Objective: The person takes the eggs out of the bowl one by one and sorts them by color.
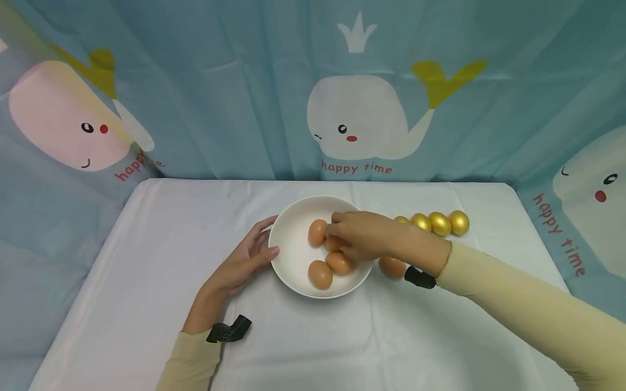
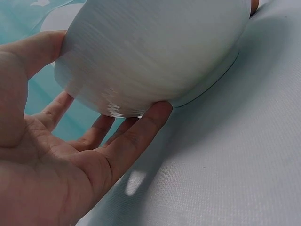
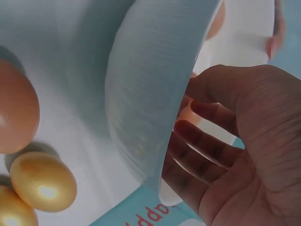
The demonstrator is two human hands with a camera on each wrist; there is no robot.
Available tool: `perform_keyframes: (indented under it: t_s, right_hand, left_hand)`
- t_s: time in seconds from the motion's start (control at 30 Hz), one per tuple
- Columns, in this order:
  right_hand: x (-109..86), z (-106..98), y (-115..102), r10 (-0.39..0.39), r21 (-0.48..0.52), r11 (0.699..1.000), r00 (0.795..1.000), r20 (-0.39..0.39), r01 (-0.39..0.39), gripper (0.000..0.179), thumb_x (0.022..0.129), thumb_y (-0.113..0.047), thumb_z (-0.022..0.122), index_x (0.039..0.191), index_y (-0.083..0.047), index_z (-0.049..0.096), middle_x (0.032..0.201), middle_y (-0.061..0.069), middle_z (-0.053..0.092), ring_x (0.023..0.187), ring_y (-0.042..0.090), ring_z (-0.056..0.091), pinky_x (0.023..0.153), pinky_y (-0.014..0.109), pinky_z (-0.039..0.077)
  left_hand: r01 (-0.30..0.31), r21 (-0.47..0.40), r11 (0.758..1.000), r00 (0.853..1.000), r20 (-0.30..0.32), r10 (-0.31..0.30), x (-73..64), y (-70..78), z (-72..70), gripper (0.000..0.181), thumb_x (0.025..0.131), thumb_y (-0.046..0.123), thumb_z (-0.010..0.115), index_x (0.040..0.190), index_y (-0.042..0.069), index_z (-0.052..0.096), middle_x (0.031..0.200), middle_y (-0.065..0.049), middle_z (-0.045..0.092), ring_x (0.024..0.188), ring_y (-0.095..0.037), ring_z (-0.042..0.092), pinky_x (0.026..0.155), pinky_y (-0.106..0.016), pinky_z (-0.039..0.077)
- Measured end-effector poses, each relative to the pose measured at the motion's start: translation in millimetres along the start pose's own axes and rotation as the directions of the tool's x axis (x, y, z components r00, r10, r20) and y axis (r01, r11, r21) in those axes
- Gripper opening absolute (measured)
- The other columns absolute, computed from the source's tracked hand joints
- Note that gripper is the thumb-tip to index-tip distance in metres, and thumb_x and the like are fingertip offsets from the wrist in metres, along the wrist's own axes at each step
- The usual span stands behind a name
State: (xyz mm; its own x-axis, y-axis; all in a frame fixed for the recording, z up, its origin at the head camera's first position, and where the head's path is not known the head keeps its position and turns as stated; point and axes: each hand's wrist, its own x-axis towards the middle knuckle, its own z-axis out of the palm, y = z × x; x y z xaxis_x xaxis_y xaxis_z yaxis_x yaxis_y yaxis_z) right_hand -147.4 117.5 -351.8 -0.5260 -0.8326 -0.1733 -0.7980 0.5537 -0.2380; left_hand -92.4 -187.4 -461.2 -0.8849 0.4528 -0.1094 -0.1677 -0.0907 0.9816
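Observation:
A white bowl (image 1: 293, 239) stands mid-table with several brown eggs (image 1: 320, 275) inside. My left hand (image 1: 244, 263) holds its left side, the thumb at the rim and the fingers against the outer wall, as the left wrist view shows on the bowl (image 2: 155, 52). My right hand (image 1: 364, 233) reaches over the right rim, its curled fingers at a brown egg (image 1: 334, 244) that they partly cover. In the right wrist view, only a bit of that egg (image 3: 190, 115) shows among the fingers.
Right of the bowl, another brown egg (image 1: 393, 267) lies under the right wrist. Behind the right forearm, several gold eggs (image 1: 440, 223) sit in a row, partly hidden. A white cloth covers the table (image 1: 313, 347); a blue whale-print curtain (image 1: 274, 108) hangs behind.

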Motion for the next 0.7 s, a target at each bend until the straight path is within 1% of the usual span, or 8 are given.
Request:
perform_keyframes:
  t_s: [0.07,0.2,0.33,0.47,0.6,0.7]
  right_hand:
    - [2.3,1,0,-0.002,-0.014,1.000,1.000,0.024,0.002,0.019,0.093,-0.007,0.072,0.110,-0.013,0.070,0.090,0.001,0.053,0.081,0.018,0.051,0.079,0.030,0.048]
    - [6.8,3,2,0.006,0.000,1.000,0.998,0.055,-0.006,0.017,0.093,-0.007,0.071,0.109,-0.013,0.068,0.090,0.001,0.052,0.080,0.017,0.050,0.078,0.028,0.047]
    - [11.6,3,5,0.014,0.034,0.999,0.997,0.079,-0.017,0.022,0.093,-0.004,0.070,0.112,-0.014,0.069,0.092,0.001,0.056,0.079,0.016,0.052,0.078,0.028,0.049]
    - [15.9,2,7,0.026,0.056,0.998,0.991,0.129,-0.034,0.025,0.094,-0.005,0.070,0.117,-0.014,0.070,0.094,0.001,0.057,0.080,0.015,0.053,0.079,0.026,0.048]
    - [19.4,4,7,0.023,0.067,0.997,0.985,0.170,-0.035,0.025,0.094,-0.007,0.071,0.119,-0.014,0.070,0.094,0.001,0.057,0.080,0.014,0.051,0.078,0.025,0.046]
    - [20.2,5,8,0.013,0.057,0.998,0.983,0.183,-0.024,0.025,0.095,-0.009,0.072,0.119,-0.014,0.069,0.093,0.001,0.056,0.078,0.014,0.050,0.076,0.024,0.045]
  left_hand:
    - [0.000,0.001,1.000,1.000,0.002,0.000,0.7,0.6,0.2,0.073,0.106,0.011,0.062,0.167,0.027,0.023,0.168,-0.017,0.034,0.138,-0.020,0.059,0.100,-0.036,0.059]
    - [0.005,-0.003,1.000,1.000,-0.002,-0.005,1.0,1.7,0.7,0.074,0.106,0.010,0.062,0.166,0.026,0.024,0.167,-0.017,0.035,0.138,-0.021,0.060,0.100,-0.036,0.059]
    - [0.004,-0.003,1.000,1.000,-0.002,-0.004,0.7,2.0,1.3,0.074,0.106,0.010,0.062,0.167,0.025,0.023,0.167,-0.018,0.035,0.137,-0.019,0.060,0.100,-0.035,0.059]
    - [0.002,-0.004,1.000,1.000,-0.002,-0.002,0.3,2.4,1.7,0.074,0.106,0.010,0.061,0.167,0.025,0.022,0.167,-0.019,0.035,0.137,-0.018,0.060,0.099,-0.035,0.060]
    - [0.005,-0.001,1.000,1.000,-0.002,-0.005,0.0,2.7,1.6,0.074,0.106,0.011,0.062,0.167,0.025,0.023,0.167,-0.020,0.035,0.138,-0.019,0.059,0.099,-0.036,0.060]
    - [0.008,0.002,1.000,1.000,-0.001,-0.008,0.4,2.4,1.3,0.074,0.106,0.012,0.062,0.167,0.025,0.023,0.167,-0.020,0.034,0.138,-0.020,0.059,0.099,-0.036,0.060]
